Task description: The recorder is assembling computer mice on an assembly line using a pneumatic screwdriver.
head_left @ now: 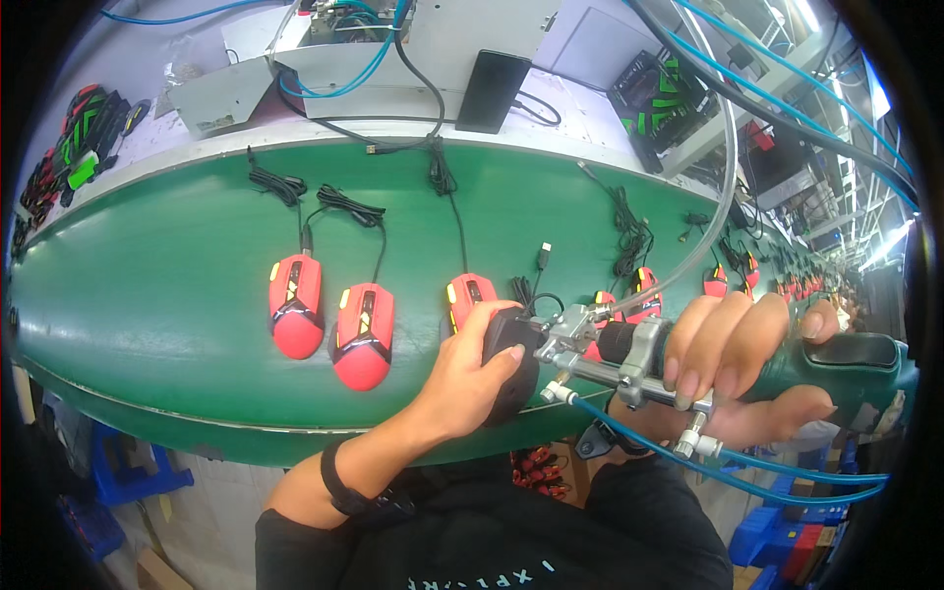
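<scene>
Mouse assembly at the green desk (pixel 147 324), a powered driver pressed to the piece in hand.

The left hand (pixel 472 369) wraps tightly round a dark mouse (pixel 506 344) at the desk's near edge, while the right hand (pixel 733 359) grips a green air screwdriver (pixel 846 369), its metal nose (pixel 580 334) touching the mouse. Two red mice (pixel 329 320) lie just beside, cables trailing. I'd judge the tip could skid off and nick a thumb, and the blue hoses (pixel 747 472) could tug the tool askew.
</scene>
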Demonstrator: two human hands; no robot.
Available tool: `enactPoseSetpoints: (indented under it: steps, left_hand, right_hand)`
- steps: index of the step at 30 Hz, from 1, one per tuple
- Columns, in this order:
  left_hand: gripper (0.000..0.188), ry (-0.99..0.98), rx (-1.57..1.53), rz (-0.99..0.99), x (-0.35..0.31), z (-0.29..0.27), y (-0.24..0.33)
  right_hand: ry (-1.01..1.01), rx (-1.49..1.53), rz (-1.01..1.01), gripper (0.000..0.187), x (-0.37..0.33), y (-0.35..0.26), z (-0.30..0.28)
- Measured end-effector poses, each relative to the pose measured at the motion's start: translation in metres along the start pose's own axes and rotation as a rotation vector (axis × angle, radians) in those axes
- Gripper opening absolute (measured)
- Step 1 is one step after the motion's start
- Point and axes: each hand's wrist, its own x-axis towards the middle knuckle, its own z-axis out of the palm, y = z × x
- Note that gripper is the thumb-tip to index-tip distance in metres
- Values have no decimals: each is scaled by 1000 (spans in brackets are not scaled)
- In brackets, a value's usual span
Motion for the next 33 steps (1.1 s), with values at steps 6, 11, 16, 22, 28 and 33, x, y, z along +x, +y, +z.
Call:
enactPoseSetpoints:
  steps: [6,11,16,22,28,33]
  left_hand:
    - [42,-39,-11,5,2,-3,10]
    - [36,208,-266,-31,9,-20,14]
    - [36,214,-385,1,9,-24,16]
    - [36,224,-373,26,6,-28,22]
    - [36,245,-325,45,1,-26,24]
    - [37,233,-356,22,-2,-31,20]
  right_hand:
    - [5,8,69,64,7,-13,-8]
    - [-41,-81,35,64,5,-49,-21]
    - [-208,23,146,59,4,-26,-3]
    - [-155,47,133,57,0,-10,9]
    - [-19,56,167,57,-3,-12,19]
    - [-96,40,188,54,-4,-2,20]
